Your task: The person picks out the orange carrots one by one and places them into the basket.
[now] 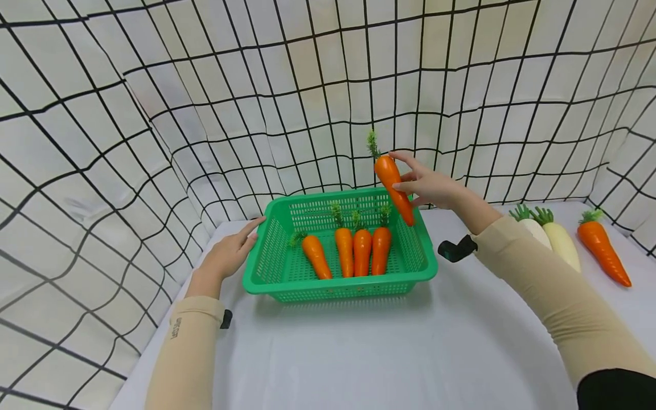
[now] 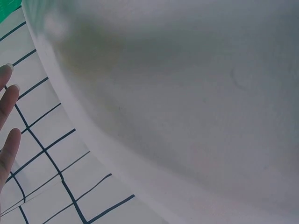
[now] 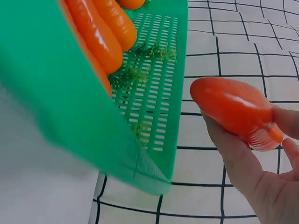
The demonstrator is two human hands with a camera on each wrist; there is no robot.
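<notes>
My right hand (image 1: pixel 430 185) grips a carrot (image 1: pixel 393 185) with a green leafy top, above the right rear part of a green plastic basket (image 1: pixel 338 289). The right wrist view shows the same carrot (image 3: pixel 233 109) between thumb and fingers, beside the basket's wall. Several carrots (image 1: pixel 362 250) lie inside the basket, leafy ends toward the back. At the basket's left rim, my left hand (image 1: pixel 225 256) rests with its fingers extended. Only fingertips (image 2: pixel 9 100) of that hand appear in the left wrist view, at its left edge.
On the right of the white table (image 1: pixel 328 347) lie two white radishes (image 1: pixel 561 245), partly behind my right forearm, and another carrot (image 1: pixel 605 247). White cloth behind black netting (image 1: pixel 307 85) encloses the table at the back and sides.
</notes>
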